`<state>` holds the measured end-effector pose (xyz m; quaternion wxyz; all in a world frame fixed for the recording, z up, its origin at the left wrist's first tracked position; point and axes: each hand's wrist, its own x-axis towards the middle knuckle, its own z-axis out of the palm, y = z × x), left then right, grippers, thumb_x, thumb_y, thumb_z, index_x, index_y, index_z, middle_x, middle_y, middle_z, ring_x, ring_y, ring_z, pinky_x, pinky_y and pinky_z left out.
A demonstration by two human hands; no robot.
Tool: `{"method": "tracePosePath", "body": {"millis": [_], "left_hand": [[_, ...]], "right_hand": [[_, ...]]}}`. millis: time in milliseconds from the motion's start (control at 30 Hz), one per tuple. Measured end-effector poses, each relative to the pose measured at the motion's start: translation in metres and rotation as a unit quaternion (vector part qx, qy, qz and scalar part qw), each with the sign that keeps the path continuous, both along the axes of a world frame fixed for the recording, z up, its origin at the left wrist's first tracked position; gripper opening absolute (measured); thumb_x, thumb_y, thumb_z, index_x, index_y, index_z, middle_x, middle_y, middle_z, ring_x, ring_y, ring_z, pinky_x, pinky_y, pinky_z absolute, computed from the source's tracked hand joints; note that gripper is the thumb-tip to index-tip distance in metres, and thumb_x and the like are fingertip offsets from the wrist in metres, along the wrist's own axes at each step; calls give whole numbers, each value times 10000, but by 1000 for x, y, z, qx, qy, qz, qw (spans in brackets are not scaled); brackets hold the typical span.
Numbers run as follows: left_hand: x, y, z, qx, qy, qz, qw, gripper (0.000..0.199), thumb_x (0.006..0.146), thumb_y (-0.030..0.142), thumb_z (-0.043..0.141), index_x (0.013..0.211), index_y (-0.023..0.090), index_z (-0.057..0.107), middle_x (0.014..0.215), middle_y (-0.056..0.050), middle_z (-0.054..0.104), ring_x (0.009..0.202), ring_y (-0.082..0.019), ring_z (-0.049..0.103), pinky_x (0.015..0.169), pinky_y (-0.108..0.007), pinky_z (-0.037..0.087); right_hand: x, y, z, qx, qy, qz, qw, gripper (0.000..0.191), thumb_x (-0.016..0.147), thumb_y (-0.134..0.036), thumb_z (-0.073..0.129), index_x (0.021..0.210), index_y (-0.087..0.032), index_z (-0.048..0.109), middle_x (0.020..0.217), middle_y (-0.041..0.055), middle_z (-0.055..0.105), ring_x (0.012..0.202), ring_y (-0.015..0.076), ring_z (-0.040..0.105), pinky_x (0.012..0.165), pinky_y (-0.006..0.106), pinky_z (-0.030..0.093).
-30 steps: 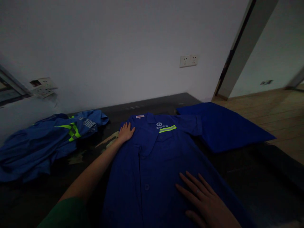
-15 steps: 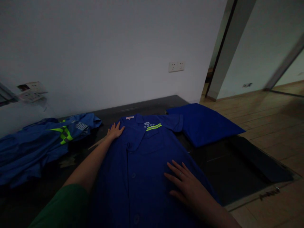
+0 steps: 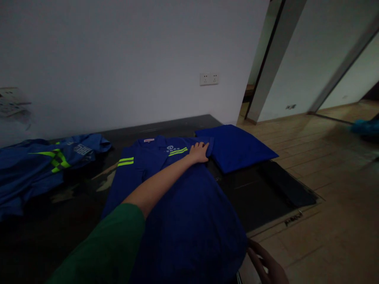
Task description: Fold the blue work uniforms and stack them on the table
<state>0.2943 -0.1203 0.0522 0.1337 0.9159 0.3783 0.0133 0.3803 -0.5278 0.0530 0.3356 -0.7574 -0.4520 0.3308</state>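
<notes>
Head view: blue short-sleeved work shirt (image 3: 189,213), spread on table (image 3: 180,124), collar towards far edge. Left hand (image 3: 199,153), shifted across from opposite shoulder, atop cuff; right hand (image 3: 265,263), lowered to hem. Both grips: cannot tell. Handling now one-sided.

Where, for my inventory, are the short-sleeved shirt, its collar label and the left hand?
Short-sleeved shirt (image 3: 186,213): head view, main body.
Collar label (image 3: 149,140): head view, middle.
Left hand (image 3: 198,152): head view, its back.

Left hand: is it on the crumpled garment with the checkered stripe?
No; the left hand is on the laid-out blue shirt, beside its chest stripe.
</notes>
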Motion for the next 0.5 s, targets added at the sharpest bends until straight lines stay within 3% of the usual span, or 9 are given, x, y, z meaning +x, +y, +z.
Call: {"method": "tracePosePath", "body": {"millis": [133, 267, 367, 500], "left_hand": [[21, -20, -7, -8, -79, 63, 995, 548, 824, 194, 567, 1359, 182, 450, 1394, -212, 421, 1297, -380, 382, 1010, -540, 361], [16, 4, -5, -90, -144, 160, 972, 323, 850, 130, 499, 1144, 159, 628, 1221, -211, 583, 1196, -371, 520, 972, -539, 402], [-4, 33, 3, -120, -199, 227, 946, 269, 805, 123, 567, 1055, 121, 668, 1108, -195, 660, 1098, -343, 602, 929, -463, 460], [-62, 61, 23, -161, -303, 305, 888, 256, 826, 142, 564, 1060, 77, 645, 1027, -156, 697, 942, -258, 676, 813, -360, 536]], "right_hand": [[-27, 8, 6, 22, 72, -33, 997, 391, 856, -543, 545, 979, -203, 692, 972, 79, 738, 914, 231, 705, 805, 295, 576], [-24, 5, 28, 20, 162, -4, 987, 312, 849, -505, 569, 901, -216, 673, 816, 46, 711, 731, 203, 695, 635, 262, 582], [-16, -2, 44, 24, 178, 24, 983, 244, 847, -421, 597, 997, -242, 669, 795, 51, 710, 647, 188, 683, 533, 227, 564], [-30, -6, 68, 76, 119, -4, 990, 230, 854, -361, 599, 1041, -241, 659, 945, 72, 727, 835, 220, 708, 664, 250, 596]]}}
